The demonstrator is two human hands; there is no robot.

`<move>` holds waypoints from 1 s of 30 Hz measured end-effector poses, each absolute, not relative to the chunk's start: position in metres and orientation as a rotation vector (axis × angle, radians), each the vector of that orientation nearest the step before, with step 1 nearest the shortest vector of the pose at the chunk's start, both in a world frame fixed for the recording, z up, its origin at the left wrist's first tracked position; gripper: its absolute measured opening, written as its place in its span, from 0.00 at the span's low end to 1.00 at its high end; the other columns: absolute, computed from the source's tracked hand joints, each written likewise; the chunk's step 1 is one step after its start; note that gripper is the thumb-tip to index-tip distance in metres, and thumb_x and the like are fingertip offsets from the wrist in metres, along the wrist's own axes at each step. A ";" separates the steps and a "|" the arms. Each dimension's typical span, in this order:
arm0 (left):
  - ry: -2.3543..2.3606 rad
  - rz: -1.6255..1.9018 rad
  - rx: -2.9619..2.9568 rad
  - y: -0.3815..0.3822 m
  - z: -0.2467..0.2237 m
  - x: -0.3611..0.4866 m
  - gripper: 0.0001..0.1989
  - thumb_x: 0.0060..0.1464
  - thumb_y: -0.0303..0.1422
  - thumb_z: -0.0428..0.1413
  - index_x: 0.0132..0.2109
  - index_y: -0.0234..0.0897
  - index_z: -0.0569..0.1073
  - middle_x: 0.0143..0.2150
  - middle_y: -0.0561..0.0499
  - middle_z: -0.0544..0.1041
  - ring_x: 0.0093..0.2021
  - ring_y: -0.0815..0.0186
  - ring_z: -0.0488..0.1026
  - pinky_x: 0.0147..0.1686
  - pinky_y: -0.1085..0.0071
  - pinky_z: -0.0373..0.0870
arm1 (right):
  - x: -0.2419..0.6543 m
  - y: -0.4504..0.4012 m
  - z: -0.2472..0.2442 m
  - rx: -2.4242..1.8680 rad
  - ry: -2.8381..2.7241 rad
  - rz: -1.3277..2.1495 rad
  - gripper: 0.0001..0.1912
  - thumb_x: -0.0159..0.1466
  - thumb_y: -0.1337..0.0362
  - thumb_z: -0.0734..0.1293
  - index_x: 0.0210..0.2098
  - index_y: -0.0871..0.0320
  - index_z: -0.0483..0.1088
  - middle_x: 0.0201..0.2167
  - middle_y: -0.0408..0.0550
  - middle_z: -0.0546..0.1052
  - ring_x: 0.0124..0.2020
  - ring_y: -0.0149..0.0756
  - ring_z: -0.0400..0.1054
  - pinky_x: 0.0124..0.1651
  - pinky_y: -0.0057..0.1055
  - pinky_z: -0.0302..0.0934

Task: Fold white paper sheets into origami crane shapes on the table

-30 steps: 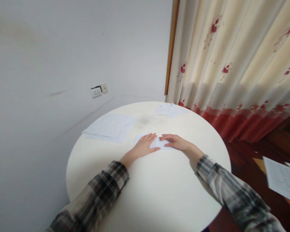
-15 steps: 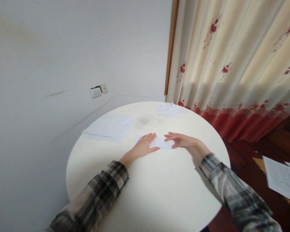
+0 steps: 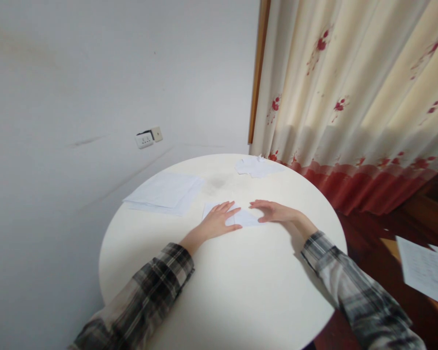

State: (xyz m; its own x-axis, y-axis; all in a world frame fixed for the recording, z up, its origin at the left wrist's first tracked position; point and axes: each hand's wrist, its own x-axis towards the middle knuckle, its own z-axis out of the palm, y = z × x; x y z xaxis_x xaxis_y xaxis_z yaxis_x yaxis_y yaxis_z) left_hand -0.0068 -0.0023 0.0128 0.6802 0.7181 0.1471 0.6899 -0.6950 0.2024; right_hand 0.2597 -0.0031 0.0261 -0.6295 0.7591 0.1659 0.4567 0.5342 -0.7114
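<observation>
A folded sheet of white paper (image 3: 246, 218) lies on the round white table (image 3: 241, 282), narrowing to a point on its right. Across its left half rests my left hand (image 3: 218, 221), palm down with the fingers spread; it covers part of the paper. At the pointed right end is my right hand (image 3: 272, 212), fingers apart and curved. Its thumb is at the paper's tip, and I cannot tell whether it touches. Neither hand is closed around anything.
A stack of white paper (image 3: 164, 190) lies at the table's left back. Crumpled or torn paper (image 3: 257, 166) sits at the far edge. A wall socket (image 3: 144, 140) is behind, a curtain (image 3: 350, 97) at the right. Written sheets (image 3: 427, 270) lie low at the right.
The fingers of my left hand have spread a little wider on the paper. My right hand has barely moved, its fingers slightly more curved.
</observation>
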 end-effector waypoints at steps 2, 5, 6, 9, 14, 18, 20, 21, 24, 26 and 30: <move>1.172 0.301 2.758 -0.003 0.014 -0.006 0.34 0.50 0.56 0.43 0.60 0.47 0.56 0.65 0.47 0.50 0.64 0.56 0.47 0.59 0.58 0.45 | 0.257 -0.004 0.026 -1.008 -2.287 0.823 0.24 0.54 0.57 0.67 0.49 0.55 0.67 0.53 0.49 0.67 0.57 0.39 0.57 0.61 0.41 0.46; 1.184 0.275 2.751 -0.003 0.016 -0.006 0.34 0.50 0.56 0.42 0.61 0.47 0.55 0.65 0.47 0.49 0.64 0.56 0.46 0.59 0.58 0.43 | 0.251 -0.007 0.026 -1.057 -2.244 0.755 0.20 0.57 0.56 0.65 0.47 0.56 0.69 0.50 0.49 0.70 0.56 0.40 0.58 0.60 0.41 0.47; 1.185 0.273 2.748 -0.004 0.016 -0.005 0.34 0.50 0.56 0.42 0.61 0.47 0.55 0.65 0.47 0.49 0.64 0.56 0.46 0.59 0.58 0.43 | 0.248 -0.008 0.026 -1.068 -2.233 0.746 0.19 0.57 0.55 0.64 0.47 0.56 0.69 0.49 0.49 0.71 0.56 0.40 0.57 0.60 0.41 0.48; 1.184 0.268 2.739 -0.005 0.018 -0.005 0.34 0.50 0.56 0.42 0.61 0.47 0.55 0.65 0.47 0.49 0.64 0.56 0.45 0.59 0.59 0.42 | 0.240 -0.011 0.026 -1.080 -2.216 0.747 0.18 0.58 0.55 0.63 0.45 0.55 0.70 0.48 0.48 0.72 0.57 0.40 0.57 0.60 0.40 0.48; 1.187 0.267 2.733 -0.005 0.019 -0.004 0.35 0.50 0.57 0.42 0.61 0.46 0.54 0.65 0.47 0.49 0.64 0.56 0.45 0.59 0.59 0.42 | 0.228 -0.018 0.030 -1.087 -2.170 0.791 0.16 0.59 0.56 0.63 0.44 0.55 0.71 0.47 0.49 0.73 0.55 0.41 0.58 0.58 0.40 0.49; 1.181 0.265 2.733 -0.006 0.019 -0.004 0.35 0.50 0.57 0.41 0.61 0.46 0.54 0.65 0.46 0.49 0.64 0.56 0.45 0.59 0.59 0.42 | 0.224 -0.022 0.031 -1.110 -2.087 0.845 0.16 0.58 0.56 0.63 0.43 0.56 0.72 0.49 0.51 0.71 0.52 0.41 0.62 0.55 0.40 0.52; 1.175 0.271 2.728 -0.005 0.019 -0.004 0.35 0.50 0.57 0.41 0.61 0.46 0.54 0.65 0.47 0.49 0.64 0.56 0.45 0.59 0.59 0.42 | 0.223 -0.023 0.031 -1.093 -2.041 0.885 0.16 0.57 0.56 0.64 0.42 0.56 0.72 0.47 0.50 0.72 0.49 0.40 0.64 0.53 0.38 0.54; 1.173 0.276 2.723 -0.005 0.019 -0.004 0.35 0.50 0.57 0.42 0.61 0.46 0.54 0.65 0.47 0.49 0.64 0.56 0.45 0.59 0.58 0.42 | 0.222 -0.023 0.031 -1.081 -2.021 0.907 0.16 0.57 0.56 0.64 0.42 0.55 0.72 0.46 0.49 0.73 0.47 0.39 0.65 0.52 0.37 0.55; 1.170 0.284 2.709 -0.004 0.019 -0.004 0.36 0.50 0.57 0.42 0.61 0.45 0.54 0.65 0.47 0.49 0.64 0.56 0.45 0.59 0.58 0.42 | 0.222 -0.022 0.030 -1.073 -1.971 0.981 0.16 0.57 0.56 0.64 0.41 0.56 0.72 0.41 0.47 0.75 0.40 0.36 0.67 0.46 0.34 0.58; 1.172 0.284 2.706 -0.004 0.018 -0.004 0.36 0.50 0.57 0.42 0.62 0.44 0.53 0.65 0.46 0.49 0.64 0.56 0.45 0.59 0.58 0.42 | 0.221 -0.021 0.029 -1.082 -1.940 1.030 0.16 0.57 0.55 0.64 0.41 0.57 0.72 0.38 0.47 0.75 0.36 0.34 0.66 0.41 0.32 0.59; 1.175 0.284 2.716 -0.004 0.017 -0.005 0.38 0.50 0.57 0.42 0.62 0.42 0.51 0.65 0.46 0.49 0.64 0.56 0.45 0.59 0.59 0.42 | 0.220 -0.019 0.028 -1.046 -1.871 1.107 0.17 0.56 0.55 0.64 0.40 0.59 0.71 0.36 0.47 0.75 0.33 0.32 0.65 0.36 0.29 0.57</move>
